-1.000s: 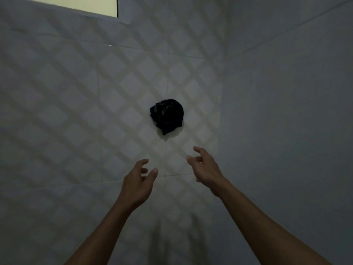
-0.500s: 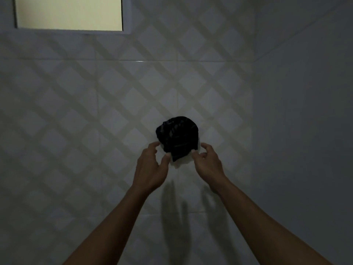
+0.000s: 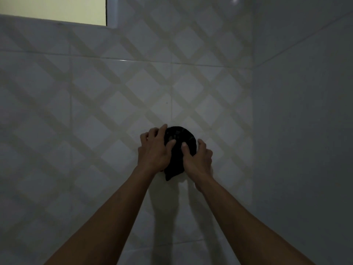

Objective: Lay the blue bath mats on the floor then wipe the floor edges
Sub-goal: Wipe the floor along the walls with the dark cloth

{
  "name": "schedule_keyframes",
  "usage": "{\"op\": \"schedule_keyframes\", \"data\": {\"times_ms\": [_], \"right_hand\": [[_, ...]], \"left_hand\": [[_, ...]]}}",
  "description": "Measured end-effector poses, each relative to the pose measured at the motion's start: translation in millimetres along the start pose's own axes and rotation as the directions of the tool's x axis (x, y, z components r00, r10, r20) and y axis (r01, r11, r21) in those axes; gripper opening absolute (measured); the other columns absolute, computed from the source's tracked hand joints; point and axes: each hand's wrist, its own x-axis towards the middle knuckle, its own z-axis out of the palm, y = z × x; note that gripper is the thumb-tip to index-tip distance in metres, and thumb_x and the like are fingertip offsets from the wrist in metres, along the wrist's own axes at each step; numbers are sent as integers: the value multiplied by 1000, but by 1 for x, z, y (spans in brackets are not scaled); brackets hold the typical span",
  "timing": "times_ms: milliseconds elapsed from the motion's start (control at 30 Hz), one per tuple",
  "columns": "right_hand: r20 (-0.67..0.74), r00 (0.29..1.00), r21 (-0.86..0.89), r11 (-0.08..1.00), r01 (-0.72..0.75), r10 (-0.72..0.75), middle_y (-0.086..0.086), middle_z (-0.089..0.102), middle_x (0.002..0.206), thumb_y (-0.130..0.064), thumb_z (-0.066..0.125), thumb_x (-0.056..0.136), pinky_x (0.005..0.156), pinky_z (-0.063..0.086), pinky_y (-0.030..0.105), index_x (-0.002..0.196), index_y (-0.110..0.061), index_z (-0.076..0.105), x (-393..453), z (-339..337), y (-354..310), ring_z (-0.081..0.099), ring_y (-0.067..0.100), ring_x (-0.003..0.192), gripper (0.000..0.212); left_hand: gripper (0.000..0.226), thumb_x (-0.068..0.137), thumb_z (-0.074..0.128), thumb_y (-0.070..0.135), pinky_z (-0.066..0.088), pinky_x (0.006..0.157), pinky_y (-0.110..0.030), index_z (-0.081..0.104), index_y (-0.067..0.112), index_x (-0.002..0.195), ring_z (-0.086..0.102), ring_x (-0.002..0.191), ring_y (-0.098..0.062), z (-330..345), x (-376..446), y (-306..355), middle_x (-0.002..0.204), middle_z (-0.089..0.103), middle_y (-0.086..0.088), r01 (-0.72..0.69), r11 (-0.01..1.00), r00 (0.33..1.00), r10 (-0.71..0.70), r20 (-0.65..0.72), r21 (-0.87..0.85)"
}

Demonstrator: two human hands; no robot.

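While both bare forearms reach up and forward, the left hand (image 3: 153, 152) and the right hand (image 3: 198, 159) close from either side on a dark, bunched-up cloth bundle (image 3: 178, 139) that hangs against the glossy white wall tiles with a beige diamond lattice pattern (image 3: 114, 96). Each hand's thumb presses on the front of the bundle and its fingers curl round the edge, so both grip it. A pale yellow window opening (image 3: 51, 8) shows at upper left, and a plain grey side wall (image 3: 305, 111) meets the tiles at right.
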Motion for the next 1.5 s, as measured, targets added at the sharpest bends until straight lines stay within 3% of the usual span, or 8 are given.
{"op": "schedule_keyframes", "data": {"times_ms": [133, 267, 467, 633, 900, 1200, 1333, 1500], "right_hand": [[-50, 997, 27, 998, 53, -51, 7, 52, 128, -54, 56, 91, 99, 49, 48, 133, -21, 46, 9, 15, 2, 53, 29, 120, 54], [-52, 998, 31, 998, 45, -44, 12, 60, 118, -32, 52, 99, 90, 54, 45, 115, -14, 55, 14, 23, -1, 61, 28, 102, 25], [-41, 995, 176, 980, 93, -87, -1, 63, 97, -26, 46, 101, 79, 55, 38, 109, -21, 53, 8, 7, -14, 62, 20, 89, 11], [6, 993, 255, 961, 109, -114, -5, 62, 88, -26, 45, 100, 63, 46, 29, 101, -23, 51, -15, -14, -14, 61, 13, 79, 7], [216, 971, 263, 952, -157, 100, -1, 67, 97, -27, 50, 96, 86, 57, 45, 100, -28, 57, -74, -24, 47, 66, 22, 91, 8], [541, 716, -51, 867, -495, 440, 7, 73, 96, -27, 67, 89, 85, 60, 43, 106, -14, 69, -186, -46, 171, 71, 25, 87, 21], [581, 564, -214, 779, -590, 587, 9, 73, 99, -29, 72, 89, 86, 60, 41, 114, -8, 69, -240, -50, 222, 71, 26, 88, 32], [596, 384, -448, 689, -570, 705, 17, 71, 96, -19, 79, 84, 79, 61, 40, 106, 7, 68, -290, -51, 268, 71, 28, 82, 36]], "left_hand": [[47, 104, 41, 42, 39, 100, -51, 39, 21, 145, 33, 131, -32, 8, 9, 3, 140, 44, -11, 36, 995, 999, -34, -16, 90], [35, 105, 41, 36, 37, 98, -49, 50, 13, 130, 37, 126, -32, 8, 12, 5, 132, 47, -13, 83, 995, 996, -80, -36, 59], [26, 104, 43, 31, 42, 92, -45, 52, 9, 117, 43, 116, -31, 1, 7, 11, 121, 50, -13, 2, 999, 989, -10, -150, -54], [18, 104, 40, 37, 54, 71, -46, 41, 20, 110, 64, 81, -29, -3, -24, 20, 90, 65, -5, -21, 979, 994, -2, -113, -200], [27, 105, 44, 40, 56, 76, -50, 54, 15, 104, 67, 82, -27, 8, -119, 23, 89, 66, -7, 306, 885, 950, -308, 50, -352], [35, 103, 51, 38, 61, 71, -55, 56, 4, 105, 73, 71, -33, 39, -287, -30, 85, 71, -20, 711, 661, 691, -596, 409, -239], [31, 98, 59, 42, 57, 77, -60, 58, 12, 94, 71, 84, -38, 60, -362, -61, 90, 70, -20, 781, 610, 588, -648, 484, -132], [36, 99, 56, 42, 53, 80, -48, 55, 6, 102, 64, 93, -34, 76, -431, -96, 99, 64, -15, 774, 629, 482, -657, 579, 70]]}}
